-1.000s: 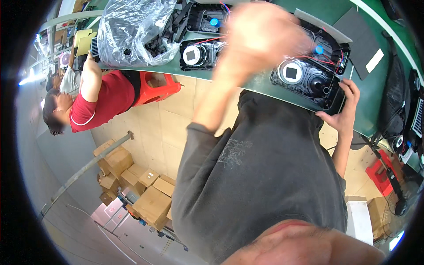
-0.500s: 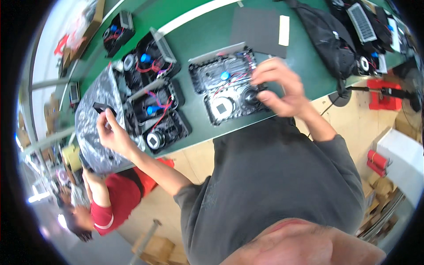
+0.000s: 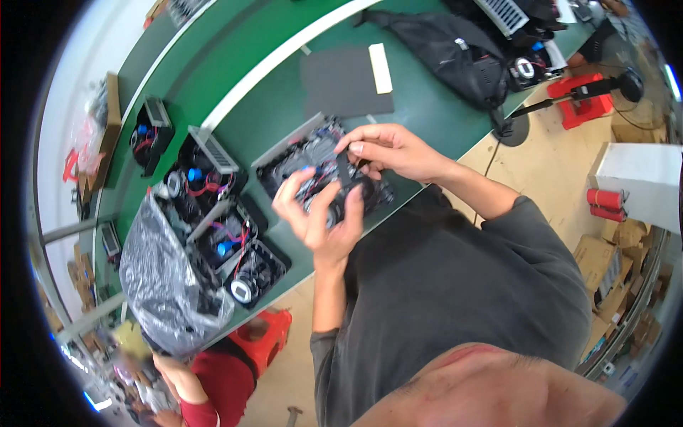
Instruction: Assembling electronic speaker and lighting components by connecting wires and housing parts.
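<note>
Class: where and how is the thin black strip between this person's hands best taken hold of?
The black strip is likely best pinched at its upper end, coming from the right, as the right hand appears to do. It is narrow, and the left hand has its fingers spread near the lower end, crowding that side.

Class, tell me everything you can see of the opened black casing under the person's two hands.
The opened black casing looks like moulded plastic, its inside uneven and its open side facing up. It lies at a slant on the green table, near the edge closest to the person. A flat grey panel runs along its far side; bits of red and blue show inside. The left hand and right hand cover much of it; whether they touch it cannot be told.
</note>
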### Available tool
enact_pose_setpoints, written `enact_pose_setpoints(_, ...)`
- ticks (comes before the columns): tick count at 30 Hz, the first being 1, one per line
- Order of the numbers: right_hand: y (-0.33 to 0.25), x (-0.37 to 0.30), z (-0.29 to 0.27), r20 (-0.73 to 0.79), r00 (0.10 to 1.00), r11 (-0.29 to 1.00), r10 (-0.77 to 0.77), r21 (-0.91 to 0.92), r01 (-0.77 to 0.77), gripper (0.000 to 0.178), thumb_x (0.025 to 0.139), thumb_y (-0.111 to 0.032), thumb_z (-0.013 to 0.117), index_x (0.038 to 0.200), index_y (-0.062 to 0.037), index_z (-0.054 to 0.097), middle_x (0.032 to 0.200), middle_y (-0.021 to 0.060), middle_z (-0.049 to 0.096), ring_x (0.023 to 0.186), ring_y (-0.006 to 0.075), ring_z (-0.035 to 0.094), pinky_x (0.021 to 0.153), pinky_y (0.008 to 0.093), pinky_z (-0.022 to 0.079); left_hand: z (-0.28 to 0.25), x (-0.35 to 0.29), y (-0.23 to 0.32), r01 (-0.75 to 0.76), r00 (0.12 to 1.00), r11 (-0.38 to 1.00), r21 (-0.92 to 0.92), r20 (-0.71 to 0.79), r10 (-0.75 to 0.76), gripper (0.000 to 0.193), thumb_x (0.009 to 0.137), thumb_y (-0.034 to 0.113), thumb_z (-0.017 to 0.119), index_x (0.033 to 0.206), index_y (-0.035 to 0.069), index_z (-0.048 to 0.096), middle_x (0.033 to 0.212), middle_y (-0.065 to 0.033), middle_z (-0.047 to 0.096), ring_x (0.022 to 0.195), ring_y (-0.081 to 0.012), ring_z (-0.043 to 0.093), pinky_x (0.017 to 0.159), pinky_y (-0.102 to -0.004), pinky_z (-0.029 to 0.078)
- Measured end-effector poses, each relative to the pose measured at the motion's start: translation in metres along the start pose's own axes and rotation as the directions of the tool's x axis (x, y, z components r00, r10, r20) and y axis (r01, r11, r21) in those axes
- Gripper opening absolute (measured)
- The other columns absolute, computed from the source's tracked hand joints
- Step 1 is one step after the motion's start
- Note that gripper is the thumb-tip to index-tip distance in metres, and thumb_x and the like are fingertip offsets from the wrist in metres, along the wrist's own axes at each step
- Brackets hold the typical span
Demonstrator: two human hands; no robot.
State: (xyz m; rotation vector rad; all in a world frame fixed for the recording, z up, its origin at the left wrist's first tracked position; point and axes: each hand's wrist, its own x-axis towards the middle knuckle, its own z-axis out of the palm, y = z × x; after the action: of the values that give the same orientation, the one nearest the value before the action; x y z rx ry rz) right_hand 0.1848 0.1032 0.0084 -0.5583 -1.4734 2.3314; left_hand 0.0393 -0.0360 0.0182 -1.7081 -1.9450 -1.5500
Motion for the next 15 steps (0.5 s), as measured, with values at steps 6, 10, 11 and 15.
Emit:
enact_pose_setpoints(6,-0.027,0.009,-0.036,0.163,0.985,0.878,-0.052,-0.463,0.123,0.025,0.104,-0.014,0.062,0.125,-0.0067,0.072,0.107,0.0039,0.070,0.081,0.0085,0.061,0.068,0.0241,0.051,-0.007,0.028,-0.020,-0.260,0.920,0.961,0.094,0.327,0.216,0.048,0.070,0.025,0.092,0.112,0.012,0.074,0.123,-0.0117,0.061,0.108,-0.0328,0.060,0.093,-0.0480,0.045)
enact_pose_setpoints(10,-0.026,0.019,-0.041,0.169,0.981,0.847,-0.094,-0.505,0.168,0.023,0.103,-0.009,0.062,0.124,-0.0026,0.071,0.111,0.0067,0.070,0.088,0.0107,0.064,0.073,0.0266,0.054,0.004,0.027,-0.013,-0.329,0.860,0.925,0.189,0.464,0.211,0.042,0.075,0.035,0.088,0.109,0.014,0.074,0.122,-0.0101,0.062,0.110,-0.0299,0.060,0.091,-0.0469,0.044)
enact_pose_setpoints(11,-0.026,0.021,-0.041,0.169,0.981,0.878,-0.095,-0.451,0.163,0.023,0.103,-0.008,0.062,0.124,-0.0014,0.070,0.112,0.0059,0.070,0.088,0.0095,0.064,0.073,0.0259,0.053,0.005,0.026,-0.010,-0.283,0.878,0.944,0.170,0.441,0.183,0.044,0.075,0.036,0.088,0.110,0.015,0.074,0.121,-0.0091,0.063,0.109,-0.0286,0.061,0.092,-0.0466,0.044)
enact_pose_setpoints(15,-0.031,0.024,-0.038,0.092,0.994,0.915,0.058,-0.402,-0.016,0.025,0.103,-0.008,0.063,0.127,-0.0015,0.068,0.111,0.0039,0.071,0.088,0.0071,0.063,0.074,0.0248,0.054,0.012,0.030,-0.009,-0.311,0.898,0.915,0.255,0.395,0.195,0.034,0.080,0.026,0.085,0.109,0.012,0.074,0.118,-0.0084,0.064,0.104,-0.0267,0.063,0.091,-0.0453,0.045)
